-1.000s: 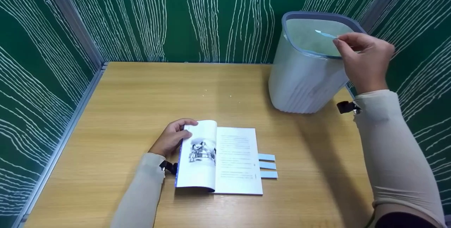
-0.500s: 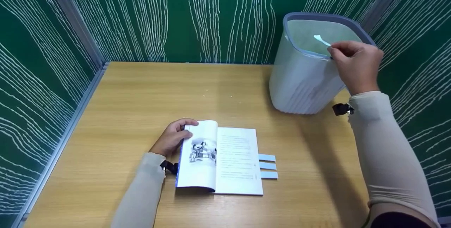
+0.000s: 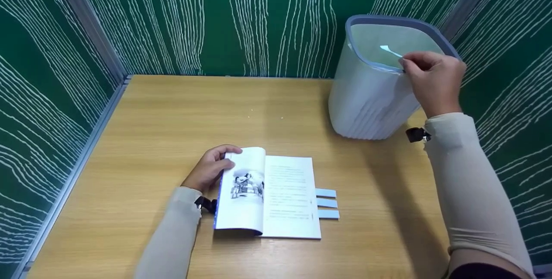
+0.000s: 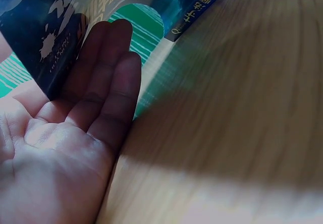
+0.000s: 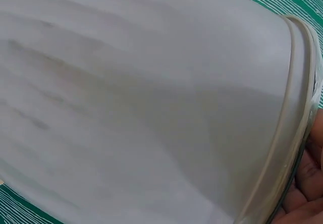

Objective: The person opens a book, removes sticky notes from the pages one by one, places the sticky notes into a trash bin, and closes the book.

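Head view: a book lies spread on a wooden surface, its right half flat, its left half tilted up. At the book's left edge, a person's left hand grips that raised half, thumb in front; the left wrist view shows other fingers extended behind the cover. Beyond the book's far right corner stands a pale bin. Above the bin's mouth, the right hand pinches a thin, pale strip between thumb and fingers. Three blue tabs jut from the book's right edge.

The strip looks light and curled, so once released it might cling to a fingertip, catch on the bin, or drift onto the surface beyond the book. A knock from the right hand could tip the tall bin. Were the left hand's grip to slacken, the book's raised half would probably flop over; a low sweep past its right edge might bend the tabs.
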Motion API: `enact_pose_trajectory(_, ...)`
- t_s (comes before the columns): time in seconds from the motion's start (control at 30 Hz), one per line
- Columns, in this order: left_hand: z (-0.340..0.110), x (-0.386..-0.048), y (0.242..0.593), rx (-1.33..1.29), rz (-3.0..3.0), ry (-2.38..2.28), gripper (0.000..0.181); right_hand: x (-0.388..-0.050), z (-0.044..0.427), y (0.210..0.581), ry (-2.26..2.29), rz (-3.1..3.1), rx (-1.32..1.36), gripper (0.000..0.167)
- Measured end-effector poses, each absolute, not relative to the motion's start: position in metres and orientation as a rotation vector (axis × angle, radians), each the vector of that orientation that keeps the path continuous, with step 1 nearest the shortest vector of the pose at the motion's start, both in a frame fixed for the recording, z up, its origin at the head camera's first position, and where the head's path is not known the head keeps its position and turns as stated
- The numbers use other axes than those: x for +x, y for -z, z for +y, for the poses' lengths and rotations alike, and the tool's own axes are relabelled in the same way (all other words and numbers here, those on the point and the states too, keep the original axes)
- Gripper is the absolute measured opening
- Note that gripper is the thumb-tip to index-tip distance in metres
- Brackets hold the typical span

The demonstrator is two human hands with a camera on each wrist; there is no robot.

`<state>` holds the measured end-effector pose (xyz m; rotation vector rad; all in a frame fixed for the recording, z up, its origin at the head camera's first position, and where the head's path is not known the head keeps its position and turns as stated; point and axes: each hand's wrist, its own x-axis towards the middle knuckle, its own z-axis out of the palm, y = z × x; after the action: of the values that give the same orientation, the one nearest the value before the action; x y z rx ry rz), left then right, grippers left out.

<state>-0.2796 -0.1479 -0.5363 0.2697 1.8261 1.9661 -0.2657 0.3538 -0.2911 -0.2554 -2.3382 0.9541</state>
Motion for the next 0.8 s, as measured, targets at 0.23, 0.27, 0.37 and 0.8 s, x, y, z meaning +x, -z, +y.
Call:
enact_pose_trajectory(0.23,-0.1484,-0.2808,0.5352,0.294,1.817,-1.97,0.038,-0.264,0.3515,0.2901,-0.997,-2.293,-0.257,0.03)
enact_pose_trajectory(0.27,-0.1485,-0.2807,0.5352,0.294,1.815,-1.971,0.039,-0.264,0.3509,0.2898,-0.999,-2.289,-0.258,0.03)
enact_pose_trajectory(0.37,-0.1487,-0.2803,0.5356,0.29,1.811,-1.972,0.039,-0.264,0.3493,0.289,-0.996,-2.283,-0.257,0.029)
enact_pose_trajectory(0.8,-0.1493,-0.2802,0.539,0.284,1.805,-1.98,0.039,-0.2654,0.3489,0.2908,-0.981,-2.271,-0.23,0.03)
